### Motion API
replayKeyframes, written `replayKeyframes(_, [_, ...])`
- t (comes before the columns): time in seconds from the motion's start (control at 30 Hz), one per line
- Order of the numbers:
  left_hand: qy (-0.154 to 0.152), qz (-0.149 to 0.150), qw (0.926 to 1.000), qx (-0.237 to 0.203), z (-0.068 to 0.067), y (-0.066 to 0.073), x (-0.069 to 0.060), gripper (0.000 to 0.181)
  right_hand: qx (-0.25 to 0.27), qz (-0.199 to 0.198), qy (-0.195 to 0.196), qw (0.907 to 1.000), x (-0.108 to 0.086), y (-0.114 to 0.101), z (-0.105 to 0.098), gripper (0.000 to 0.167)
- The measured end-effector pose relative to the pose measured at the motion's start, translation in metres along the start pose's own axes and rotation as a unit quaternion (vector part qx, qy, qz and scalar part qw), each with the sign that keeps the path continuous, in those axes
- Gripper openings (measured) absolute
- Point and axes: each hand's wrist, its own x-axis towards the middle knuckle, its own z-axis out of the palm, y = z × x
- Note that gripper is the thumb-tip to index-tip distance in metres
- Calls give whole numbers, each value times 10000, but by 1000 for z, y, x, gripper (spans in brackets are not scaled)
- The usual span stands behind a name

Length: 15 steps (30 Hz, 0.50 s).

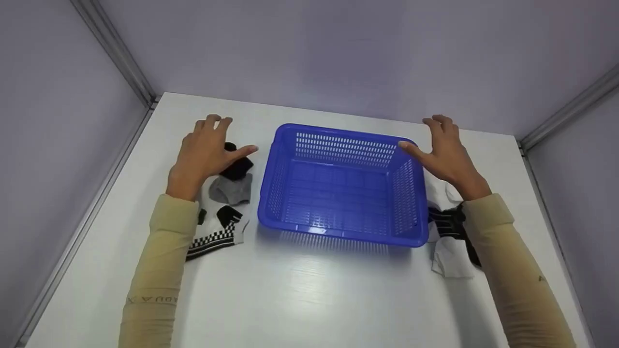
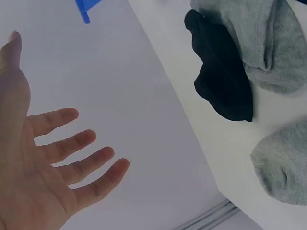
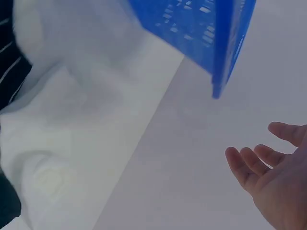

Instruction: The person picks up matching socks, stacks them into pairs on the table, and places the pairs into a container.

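Observation:
A blue plastic basket (image 1: 338, 193) with slotted walls and nothing inside stands mid-table in the head view. To its left the left hand (image 1: 203, 150) hovers, fingers spread, over a black sock (image 1: 238, 168) and a grey sock (image 1: 232, 189). At the basket's right back corner is the right hand (image 1: 445, 154), its thumb over or near the rim; contact cannot be told there. The right wrist view shows the right hand (image 3: 283, 177) apart from the basket (image 3: 187, 28). In the left wrist view the left hand (image 2: 53, 163) holds nothing, with a black sock (image 2: 220, 67) off to the side.
A checkered black-and-white sock (image 1: 217, 239) lies at the left of the white table (image 1: 300, 299). Right of the basket, partly under the right forearm, are a striped black sock (image 1: 447, 221) and a white sock (image 1: 452, 258). Pale panels (image 1: 353, 58) stand behind and beside the table.

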Motion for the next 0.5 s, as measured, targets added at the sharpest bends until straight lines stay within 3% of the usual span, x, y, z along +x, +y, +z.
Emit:
replayKeyframes(0.27, [-102, 16, 9981, -611, -10, 9, -15, 103, 427, -358, -69, 9984, -5, -35, 9, 93])
replayKeyframes(0.5, [145, 320, 9958, -844, -15, 18, -30, 87, 777, -639, -280, 9945, -14, -63, 19, 86])
